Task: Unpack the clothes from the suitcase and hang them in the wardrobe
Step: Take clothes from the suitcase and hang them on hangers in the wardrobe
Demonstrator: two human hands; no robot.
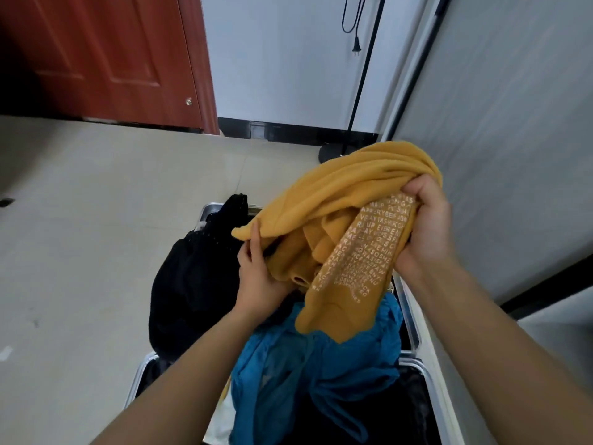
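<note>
While the yellow garment point(337, 200) hangs bunched above the open suitcase point(140, 377), the right hand point(423, 232) is clenched tight around its gathered upper folds, beside a panel of pale printed lettering. The left hand point(256, 271) grips its lower left edge, fingers curled over the cloth. Beneath it a blue garment point(321, 364) lies heaped in the suitcase, and a black garment point(192, 284) drapes over the suitcase's left side, next to the pale tiled floor point(96, 220).

The garment point(337, 200) is mustard yellow and has a panel of small pale printed letters. Below it lies a teal blue cloth point(308, 364) beside black clothes point(189, 284). The door point(106, 56) is reddish brown, and the floor point(96, 203) is beige.
</note>
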